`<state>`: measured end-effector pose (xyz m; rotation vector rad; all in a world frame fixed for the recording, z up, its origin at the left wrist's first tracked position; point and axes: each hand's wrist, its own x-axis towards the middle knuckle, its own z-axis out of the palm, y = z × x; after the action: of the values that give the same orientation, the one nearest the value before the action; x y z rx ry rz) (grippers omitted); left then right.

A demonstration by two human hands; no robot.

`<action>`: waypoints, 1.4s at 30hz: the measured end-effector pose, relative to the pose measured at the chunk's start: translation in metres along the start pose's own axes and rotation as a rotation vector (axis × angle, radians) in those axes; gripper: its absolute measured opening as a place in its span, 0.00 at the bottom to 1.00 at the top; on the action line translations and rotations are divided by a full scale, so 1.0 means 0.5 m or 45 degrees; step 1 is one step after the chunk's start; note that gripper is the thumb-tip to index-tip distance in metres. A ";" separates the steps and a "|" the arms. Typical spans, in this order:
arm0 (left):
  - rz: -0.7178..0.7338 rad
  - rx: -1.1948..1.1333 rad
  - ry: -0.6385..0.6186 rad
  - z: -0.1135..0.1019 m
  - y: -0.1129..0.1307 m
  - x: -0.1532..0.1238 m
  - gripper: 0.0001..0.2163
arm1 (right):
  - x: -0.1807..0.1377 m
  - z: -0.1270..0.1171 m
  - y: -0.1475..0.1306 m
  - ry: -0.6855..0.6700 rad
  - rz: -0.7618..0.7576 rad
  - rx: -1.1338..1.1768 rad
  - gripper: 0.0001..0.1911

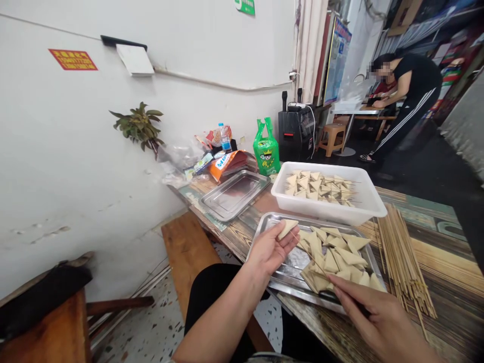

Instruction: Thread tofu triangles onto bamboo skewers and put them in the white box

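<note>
My left hand [270,248] pinches a pale triangular tofu piece [287,228] over the left end of a metal tray [282,272]. My right hand [372,312] is closed on a thin bamboo skewer [313,259] whose tip points up-left toward that piece. The tray holds several loose tofu triangles [340,257]. Behind it a white plastic tub [363,204] contains several skewered tofu triangles [321,186]. A pile of bare bamboo skewers [401,257] lies on the table right of the tray.
An empty metal tray [234,194] sits further left on the wooden table [446,262], with a green bag [266,148], bottle and packets behind. A wooden bench [187,247] runs beside the white wall. Another person [408,96] bends over a far table.
</note>
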<state>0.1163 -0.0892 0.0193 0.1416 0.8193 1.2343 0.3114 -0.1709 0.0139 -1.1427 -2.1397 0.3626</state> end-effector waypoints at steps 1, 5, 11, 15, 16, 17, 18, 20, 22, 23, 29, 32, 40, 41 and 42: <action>0.000 0.003 0.007 0.001 0.001 0.000 0.06 | 0.000 0.000 0.000 0.001 -0.003 0.000 0.16; 0.006 0.009 -0.003 0.002 0.002 0.001 0.06 | 0.001 0.000 0.000 -0.018 0.004 -0.011 0.16; 0.009 0.005 -0.012 0.001 -0.001 0.003 0.06 | -0.002 0.000 0.001 0.008 0.037 0.008 0.15; 0.012 0.010 -0.011 0.009 0.000 -0.001 0.05 | -0.002 0.005 0.004 0.014 0.065 0.025 0.15; 0.008 0.013 -0.006 0.011 0.001 -0.002 0.05 | -0.002 0.006 0.004 0.012 0.070 0.028 0.15; 0.006 0.016 -0.003 0.012 0.001 -0.003 0.05 | -0.003 0.007 0.005 0.008 0.075 0.029 0.15; 0.005 0.021 -0.005 0.014 0.002 -0.004 0.05 | -0.003 0.008 0.006 0.007 0.080 0.026 0.15; 0.002 0.028 -0.007 0.015 0.002 -0.004 0.05 | -0.005 0.009 0.006 -0.005 0.095 0.017 0.15; -0.002 0.024 -0.009 0.014 0.000 -0.004 0.04 | -0.007 0.009 0.006 -0.024 0.111 0.014 0.15; -0.004 0.019 -0.011 0.013 -0.001 -0.003 0.04 | -0.007 0.009 0.006 -0.033 0.118 0.017 0.16; 0.017 0.009 -0.071 0.009 -0.014 0.004 0.05 | -0.003 0.015 0.004 -0.019 0.132 0.019 0.16; 0.030 0.017 -0.104 0.013 -0.022 0.001 0.05 | -0.002 0.019 0.002 0.031 0.117 0.020 0.15; 0.142 0.070 -0.209 0.027 -0.026 -0.011 0.06 | -0.013 0.034 0.017 0.090 0.084 -0.029 0.12; 0.169 0.088 -0.231 0.028 -0.024 -0.009 0.08 | -0.015 0.036 0.023 0.096 0.046 -0.045 0.12; 0.196 0.109 -0.246 0.029 -0.024 -0.006 0.10 | -0.017 0.037 0.028 0.101 0.005 -0.063 0.13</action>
<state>0.1344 -0.0914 0.0252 0.3936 0.7029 1.3072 0.3109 -0.1683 -0.0108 -1.1695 -2.0877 0.2626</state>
